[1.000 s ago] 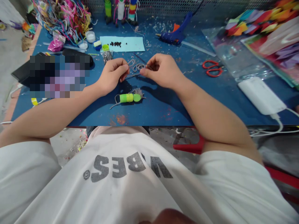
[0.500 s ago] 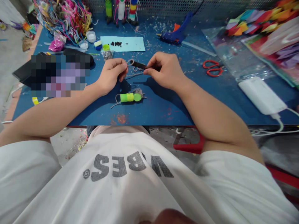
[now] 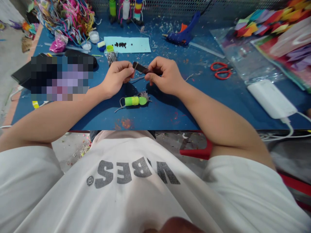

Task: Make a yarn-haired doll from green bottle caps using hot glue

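Observation:
My right hand [image 3: 166,73] is closed on a dark, flat strip [image 3: 141,68] that points left and slightly up. Grey yarn [image 3: 138,79] runs between the hands, and a strand of it crosses the strip near its free end. My left hand [image 3: 118,77] pinches the yarn beside that end, its fingertips hiding part of it. Below the hands lies a small green and yellow figure [image 3: 132,101] with a grey yarn tuft on its right and a yarn loop on its left.
A blue glue gun [image 3: 179,38] and red-handled scissors [image 3: 221,71] lie to the right. Behind the hands is a light blue paper [image 3: 139,45] with small dark beads. Tangled yarn [image 3: 70,19] fills the back left; a white power bank [image 3: 272,98] sits at right.
The dark strip has moved left, and the yarn loop that stood at its tip now lies across it. My right hand has shifted slightly left; my left hand has barely moved.

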Available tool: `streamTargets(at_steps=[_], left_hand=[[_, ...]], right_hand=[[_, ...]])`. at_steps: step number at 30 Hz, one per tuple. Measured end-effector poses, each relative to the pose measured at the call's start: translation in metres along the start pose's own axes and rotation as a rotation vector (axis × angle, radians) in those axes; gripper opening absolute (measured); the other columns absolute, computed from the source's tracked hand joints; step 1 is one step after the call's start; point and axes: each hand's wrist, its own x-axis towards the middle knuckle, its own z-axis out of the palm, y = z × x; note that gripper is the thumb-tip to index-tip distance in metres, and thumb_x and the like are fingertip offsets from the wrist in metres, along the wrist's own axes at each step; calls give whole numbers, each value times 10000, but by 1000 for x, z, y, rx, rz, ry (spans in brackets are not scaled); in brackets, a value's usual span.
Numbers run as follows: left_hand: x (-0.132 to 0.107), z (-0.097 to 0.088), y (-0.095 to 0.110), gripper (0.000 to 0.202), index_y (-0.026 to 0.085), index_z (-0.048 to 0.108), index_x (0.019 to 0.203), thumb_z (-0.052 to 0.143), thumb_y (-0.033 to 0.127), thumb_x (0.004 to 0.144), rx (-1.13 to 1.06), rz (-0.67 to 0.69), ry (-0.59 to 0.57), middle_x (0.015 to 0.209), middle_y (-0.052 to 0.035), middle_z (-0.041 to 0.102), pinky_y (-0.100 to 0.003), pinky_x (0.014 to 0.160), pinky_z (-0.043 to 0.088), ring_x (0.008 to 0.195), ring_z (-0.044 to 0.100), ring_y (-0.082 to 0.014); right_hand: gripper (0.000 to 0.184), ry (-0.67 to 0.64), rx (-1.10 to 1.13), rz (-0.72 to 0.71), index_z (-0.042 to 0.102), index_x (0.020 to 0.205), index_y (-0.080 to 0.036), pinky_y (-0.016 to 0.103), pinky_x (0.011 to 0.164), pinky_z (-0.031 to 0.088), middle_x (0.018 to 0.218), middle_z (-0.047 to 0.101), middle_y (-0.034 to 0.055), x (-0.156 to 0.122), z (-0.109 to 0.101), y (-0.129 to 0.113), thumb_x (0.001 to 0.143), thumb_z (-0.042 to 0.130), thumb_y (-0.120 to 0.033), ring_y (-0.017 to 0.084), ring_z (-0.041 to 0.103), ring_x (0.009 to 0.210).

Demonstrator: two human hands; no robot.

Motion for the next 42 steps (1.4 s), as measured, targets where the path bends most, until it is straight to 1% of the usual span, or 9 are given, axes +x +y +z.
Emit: streamTargets(at_steps=[5, 9, 15, 22, 26, 34, 37, 40, 42], left_hand=[[-4, 4, 16, 439, 234, 680, 727, 680, 552, 1030, 214, 69, -63, 606, -13, 462, -391, 657, 411, 630, 429, -166], [-4, 1, 18, 438, 249, 688, 689, 705, 530, 1024, 319, 81, -21, 569, -9, 506, -392, 635, 417, 606, 441, -167], [1, -4, 9, 488, 278, 646, 682, 683, 614, 1033, 360, 155, 81, 590, -14, 559, -401, 642, 397, 612, 443, -162], [-5, 1, 11, 331, 230, 715, 760, 685, 416, 1031, 468, 146, 126, 634, -24, 607, -398, 705, 514, 656, 596, -200], [-9, 4, 13, 290, 219, 743, 786, 670, 367, 1024, 497, 135, 85, 633, -26, 622, -389, 692, 510, 645, 606, -200], [-6, -8, -4, 312, 234, 778, 810, 645, 422, 1021, 653, 99, 155, 670, -49, 635, -477, 784, 484, 746, 635, -246], [-1, -22, -23, 334, 255, 835, 942, 631, 511, 1011, 806, 90, 138, 813, -77, 732, -588, 975, 454, 1027, 634, -303], [1, -32, -32, 438, 295, 809, 1300, 590, 536, 1007, 918, 53, 123, 1231, -62, 813, -718, 1139, 297, 1363, 496, -353], [0, -34, -28, 486, 347, 744, 1430, 595, 496, 992, 900, 45, 158, 1519, -9, 736, -760, 1168, 210, 1473, 438, -374]], right_hand=[[600, -2, -79, 6, 667, 992, -309, 443, 706, 538, 845, 697, 50, -5, 5, -18, 966, 694, -907, 280, 660, 798], [658, 30, -30, -97, 643, 928, -289, 400, 736, 499, 813, 671, 28, -1, 6, -15, 968, 675, -946, 208, 579, 756], [759, 452, 382, -49, 414, 907, -316, 345, 528, 271, 724, 457, -63, 22, -8, 18, 906, 634, -1043, 137, 272, 574], [727, 107, 333, 37, 686, 918, -257, 348, 569, 285, 634, 451, -56, 8, 8, -11, 793, 863, -951, 116, 316, 597], [677, 57, 323, 88, 718, 928, -261, 356, 594, 335, 638, 420, -46, 2, 23, -29, 822, 866, -913, 143, 361, 625], [650, 188, 282, 42, 604, 841, -279, 366, 621, 270, 588, 359, -85, 14, 14, 21, 908, 802, -895, 117, 275, 622], [662, 237, 314, 54, 600, 834, -294, 374, 601, 263, 576, 354, -89, 16, 7, 26, 864, 823, -917, 119, 275, 593], [685, 245, 344, 51, 633, 831, -300, 380, 580, 267, 574, 369, -82, 16, 8, 18, 803, 846, -950, 122, 287, 570], [699, 247, 349, 33, 662, 822, -297, 384, 580, 279, 567, 382, -74, 15, 13, 9, 782, 845, -970, 126, 305, 569]])
